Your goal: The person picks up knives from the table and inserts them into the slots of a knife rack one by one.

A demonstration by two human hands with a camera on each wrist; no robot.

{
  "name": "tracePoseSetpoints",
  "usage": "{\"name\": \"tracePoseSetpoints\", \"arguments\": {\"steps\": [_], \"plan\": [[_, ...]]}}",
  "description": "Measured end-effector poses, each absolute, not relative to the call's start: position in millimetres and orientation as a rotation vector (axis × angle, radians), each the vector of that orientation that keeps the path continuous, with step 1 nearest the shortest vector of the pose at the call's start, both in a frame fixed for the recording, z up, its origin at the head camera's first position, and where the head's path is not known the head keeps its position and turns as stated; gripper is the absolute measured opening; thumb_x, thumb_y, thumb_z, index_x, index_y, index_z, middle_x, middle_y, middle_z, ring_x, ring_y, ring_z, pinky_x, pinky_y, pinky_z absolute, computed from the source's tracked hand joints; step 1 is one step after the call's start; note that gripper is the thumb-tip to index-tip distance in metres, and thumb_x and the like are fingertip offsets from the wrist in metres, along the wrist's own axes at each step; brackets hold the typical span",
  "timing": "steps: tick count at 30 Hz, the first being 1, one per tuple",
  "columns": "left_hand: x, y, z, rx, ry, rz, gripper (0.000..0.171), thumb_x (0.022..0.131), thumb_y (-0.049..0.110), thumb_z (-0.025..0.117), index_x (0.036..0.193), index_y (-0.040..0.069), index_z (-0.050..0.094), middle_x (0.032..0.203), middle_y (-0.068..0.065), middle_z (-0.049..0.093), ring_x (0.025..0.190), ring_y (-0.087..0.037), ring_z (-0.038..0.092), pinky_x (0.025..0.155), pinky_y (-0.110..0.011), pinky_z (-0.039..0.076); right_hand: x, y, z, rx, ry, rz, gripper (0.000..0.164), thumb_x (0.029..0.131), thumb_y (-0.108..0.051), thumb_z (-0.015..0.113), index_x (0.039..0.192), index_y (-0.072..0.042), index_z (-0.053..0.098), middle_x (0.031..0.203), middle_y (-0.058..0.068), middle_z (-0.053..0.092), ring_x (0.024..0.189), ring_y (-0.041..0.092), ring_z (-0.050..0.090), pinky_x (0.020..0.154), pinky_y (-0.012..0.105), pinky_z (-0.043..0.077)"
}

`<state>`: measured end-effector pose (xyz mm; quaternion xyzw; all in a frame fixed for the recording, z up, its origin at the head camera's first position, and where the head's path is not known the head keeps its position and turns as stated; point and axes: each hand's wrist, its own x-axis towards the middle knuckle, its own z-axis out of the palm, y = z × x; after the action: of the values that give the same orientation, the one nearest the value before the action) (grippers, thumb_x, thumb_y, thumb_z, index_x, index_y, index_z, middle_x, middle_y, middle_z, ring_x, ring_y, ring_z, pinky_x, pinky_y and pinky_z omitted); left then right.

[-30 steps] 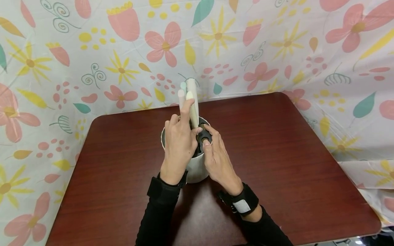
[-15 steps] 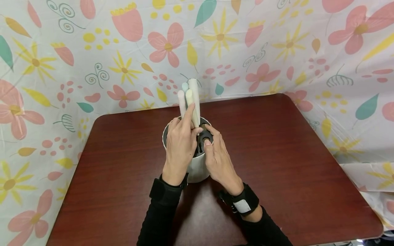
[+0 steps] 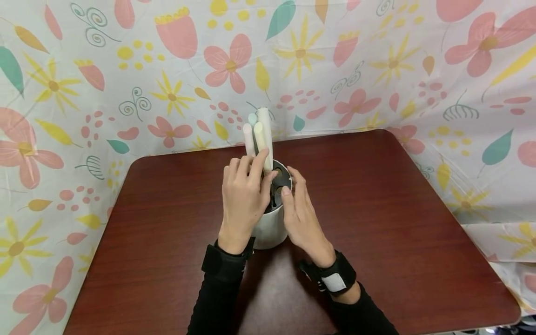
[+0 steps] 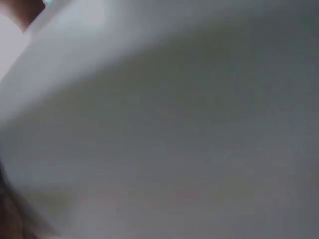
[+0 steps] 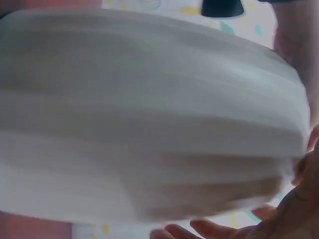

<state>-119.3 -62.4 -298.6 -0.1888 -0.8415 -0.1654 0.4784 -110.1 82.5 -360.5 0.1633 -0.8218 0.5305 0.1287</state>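
A white cylindrical holder (image 3: 268,231) stands upright on the table, its dark insert (image 3: 284,177) showing holes and slots. Several pale handles stick up from it: a tall white handle (image 3: 266,128), a cream handle (image 3: 260,135), a pinkish-white handle (image 3: 248,137) and a light blue handle (image 3: 252,119). My left hand (image 3: 243,200) lies over the holder's left side, its fingertips by the handles and thumb over the insert. My right hand (image 3: 304,216) is at the right rim, thumb near the edge, fingers along the outside. The holder's wall (image 5: 149,109) fills most of the right wrist view.
The holder sits on a dark red-brown table (image 3: 167,223) with rounded corners. Behind and beside the table hangs a flower-printed cloth (image 3: 176,74). Black bands (image 3: 339,274) circle both wrists. The left wrist view is mostly a blurred grey-white surface (image 4: 164,129).
My right thumb and fingers have drawn back from the insert's holes to the rim. My left index finger has come down from along the cream handle and lies with the other fingers.
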Motion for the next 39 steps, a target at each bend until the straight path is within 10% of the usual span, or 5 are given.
{"name": "tracePoseSetpoints", "arguments": {"steps": [9,20,29,39], "plan": [[-102.4,-74.3,-266.9,-0.406,-1.905,-0.488,0.042,0.1,0.026,0.063,0.135,0.004,0.059,0.127,-0.018,0.063,0.122,-0.038,0.052,0.1,-0.05,0.042,-117.5,113.7,-321.7,0.399,-2.178,1.356,0.052,0.112,-0.034,0.027,0.157,-0.012,0.036,0.165,0.011,0.034,0.154,0.03,0.027,0.126,0.055,0.021],[-51.4,-55.6,-242.5,-0.429,-1.766,-0.416,0.047,0.108,0.034,0.044,0.135,-0.002,0.059,0.133,-0.023,0.063,0.131,-0.044,0.05,0.104,-0.056,0.042,-79.5,121.6,-278.5,0.51,-1.952,1.216,0.05,0.109,-0.028,0.036,0.155,-0.01,0.041,0.162,0.006,0.04,0.153,0.027,0.029,0.122,0.052,0.025],[-30.9,-34.7,-269.1,-0.531,-1.727,-0.327,0.048,0.109,0.031,0.039,0.131,-0.006,0.062,0.134,-0.023,0.064,0.127,-0.046,0.054,0.101,-0.061,0.04,-55.0,104.3,-285.8,0.788,-1.753,1.144,0.053,0.108,-0.03,0.039,0.142,0.009,0.049,0.155,0.019,0.047,0.148,0.039,0.037,0.126,0.055,0.023],[-14.0,-30.5,-325.5,-0.447,-2.041,-0.326,0.052,0.111,0.032,0.029,0.145,0.001,0.053,0.15,-0.016,0.055,0.14,-0.045,0.046,0.106,-0.065,0.036,-43.2,103.2,-331.8,0.683,-1.963,0.946,0.051,0.109,-0.033,0.034,0.146,-0.003,0.051,0.157,0.021,0.044,0.149,0.044,0.034,0.116,0.062,0.026]]}}
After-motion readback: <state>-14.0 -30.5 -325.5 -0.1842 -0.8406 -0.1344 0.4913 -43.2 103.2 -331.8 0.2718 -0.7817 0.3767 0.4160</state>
